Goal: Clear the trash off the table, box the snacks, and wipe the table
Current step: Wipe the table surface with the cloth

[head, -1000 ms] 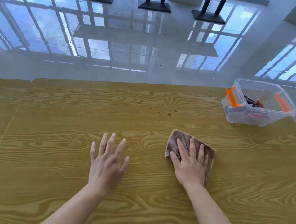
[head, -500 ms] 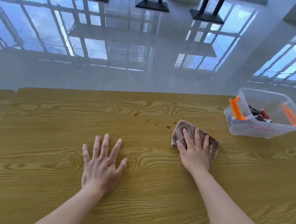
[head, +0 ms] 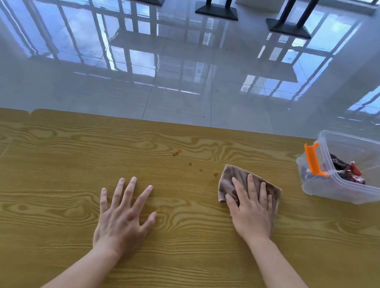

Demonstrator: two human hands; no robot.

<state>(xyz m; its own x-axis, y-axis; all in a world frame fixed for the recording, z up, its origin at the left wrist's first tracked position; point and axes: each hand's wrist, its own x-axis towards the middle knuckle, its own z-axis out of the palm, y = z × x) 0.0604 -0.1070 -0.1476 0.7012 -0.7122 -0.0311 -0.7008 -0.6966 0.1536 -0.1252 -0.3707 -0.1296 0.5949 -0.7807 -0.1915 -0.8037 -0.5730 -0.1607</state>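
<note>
My right hand presses flat on a folded brown cloth on the wooden table. A trail of small brown stains runs just left of the cloth and beyond it. My left hand lies flat on the table with fingers spread and holds nothing. At the table's right edge stands a clear plastic box with orange clip handles, and dark and red snack packets lie inside it.
The table's far edge runs across the middle of the view, with a glossy tiled floor beyond it. Black table bases stand on that floor at the top. A seam crosses the tabletop at far left.
My right hand has pushed the cloth away from me and slightly left, up to the stains. The left hand has stayed flat on the table.
</note>
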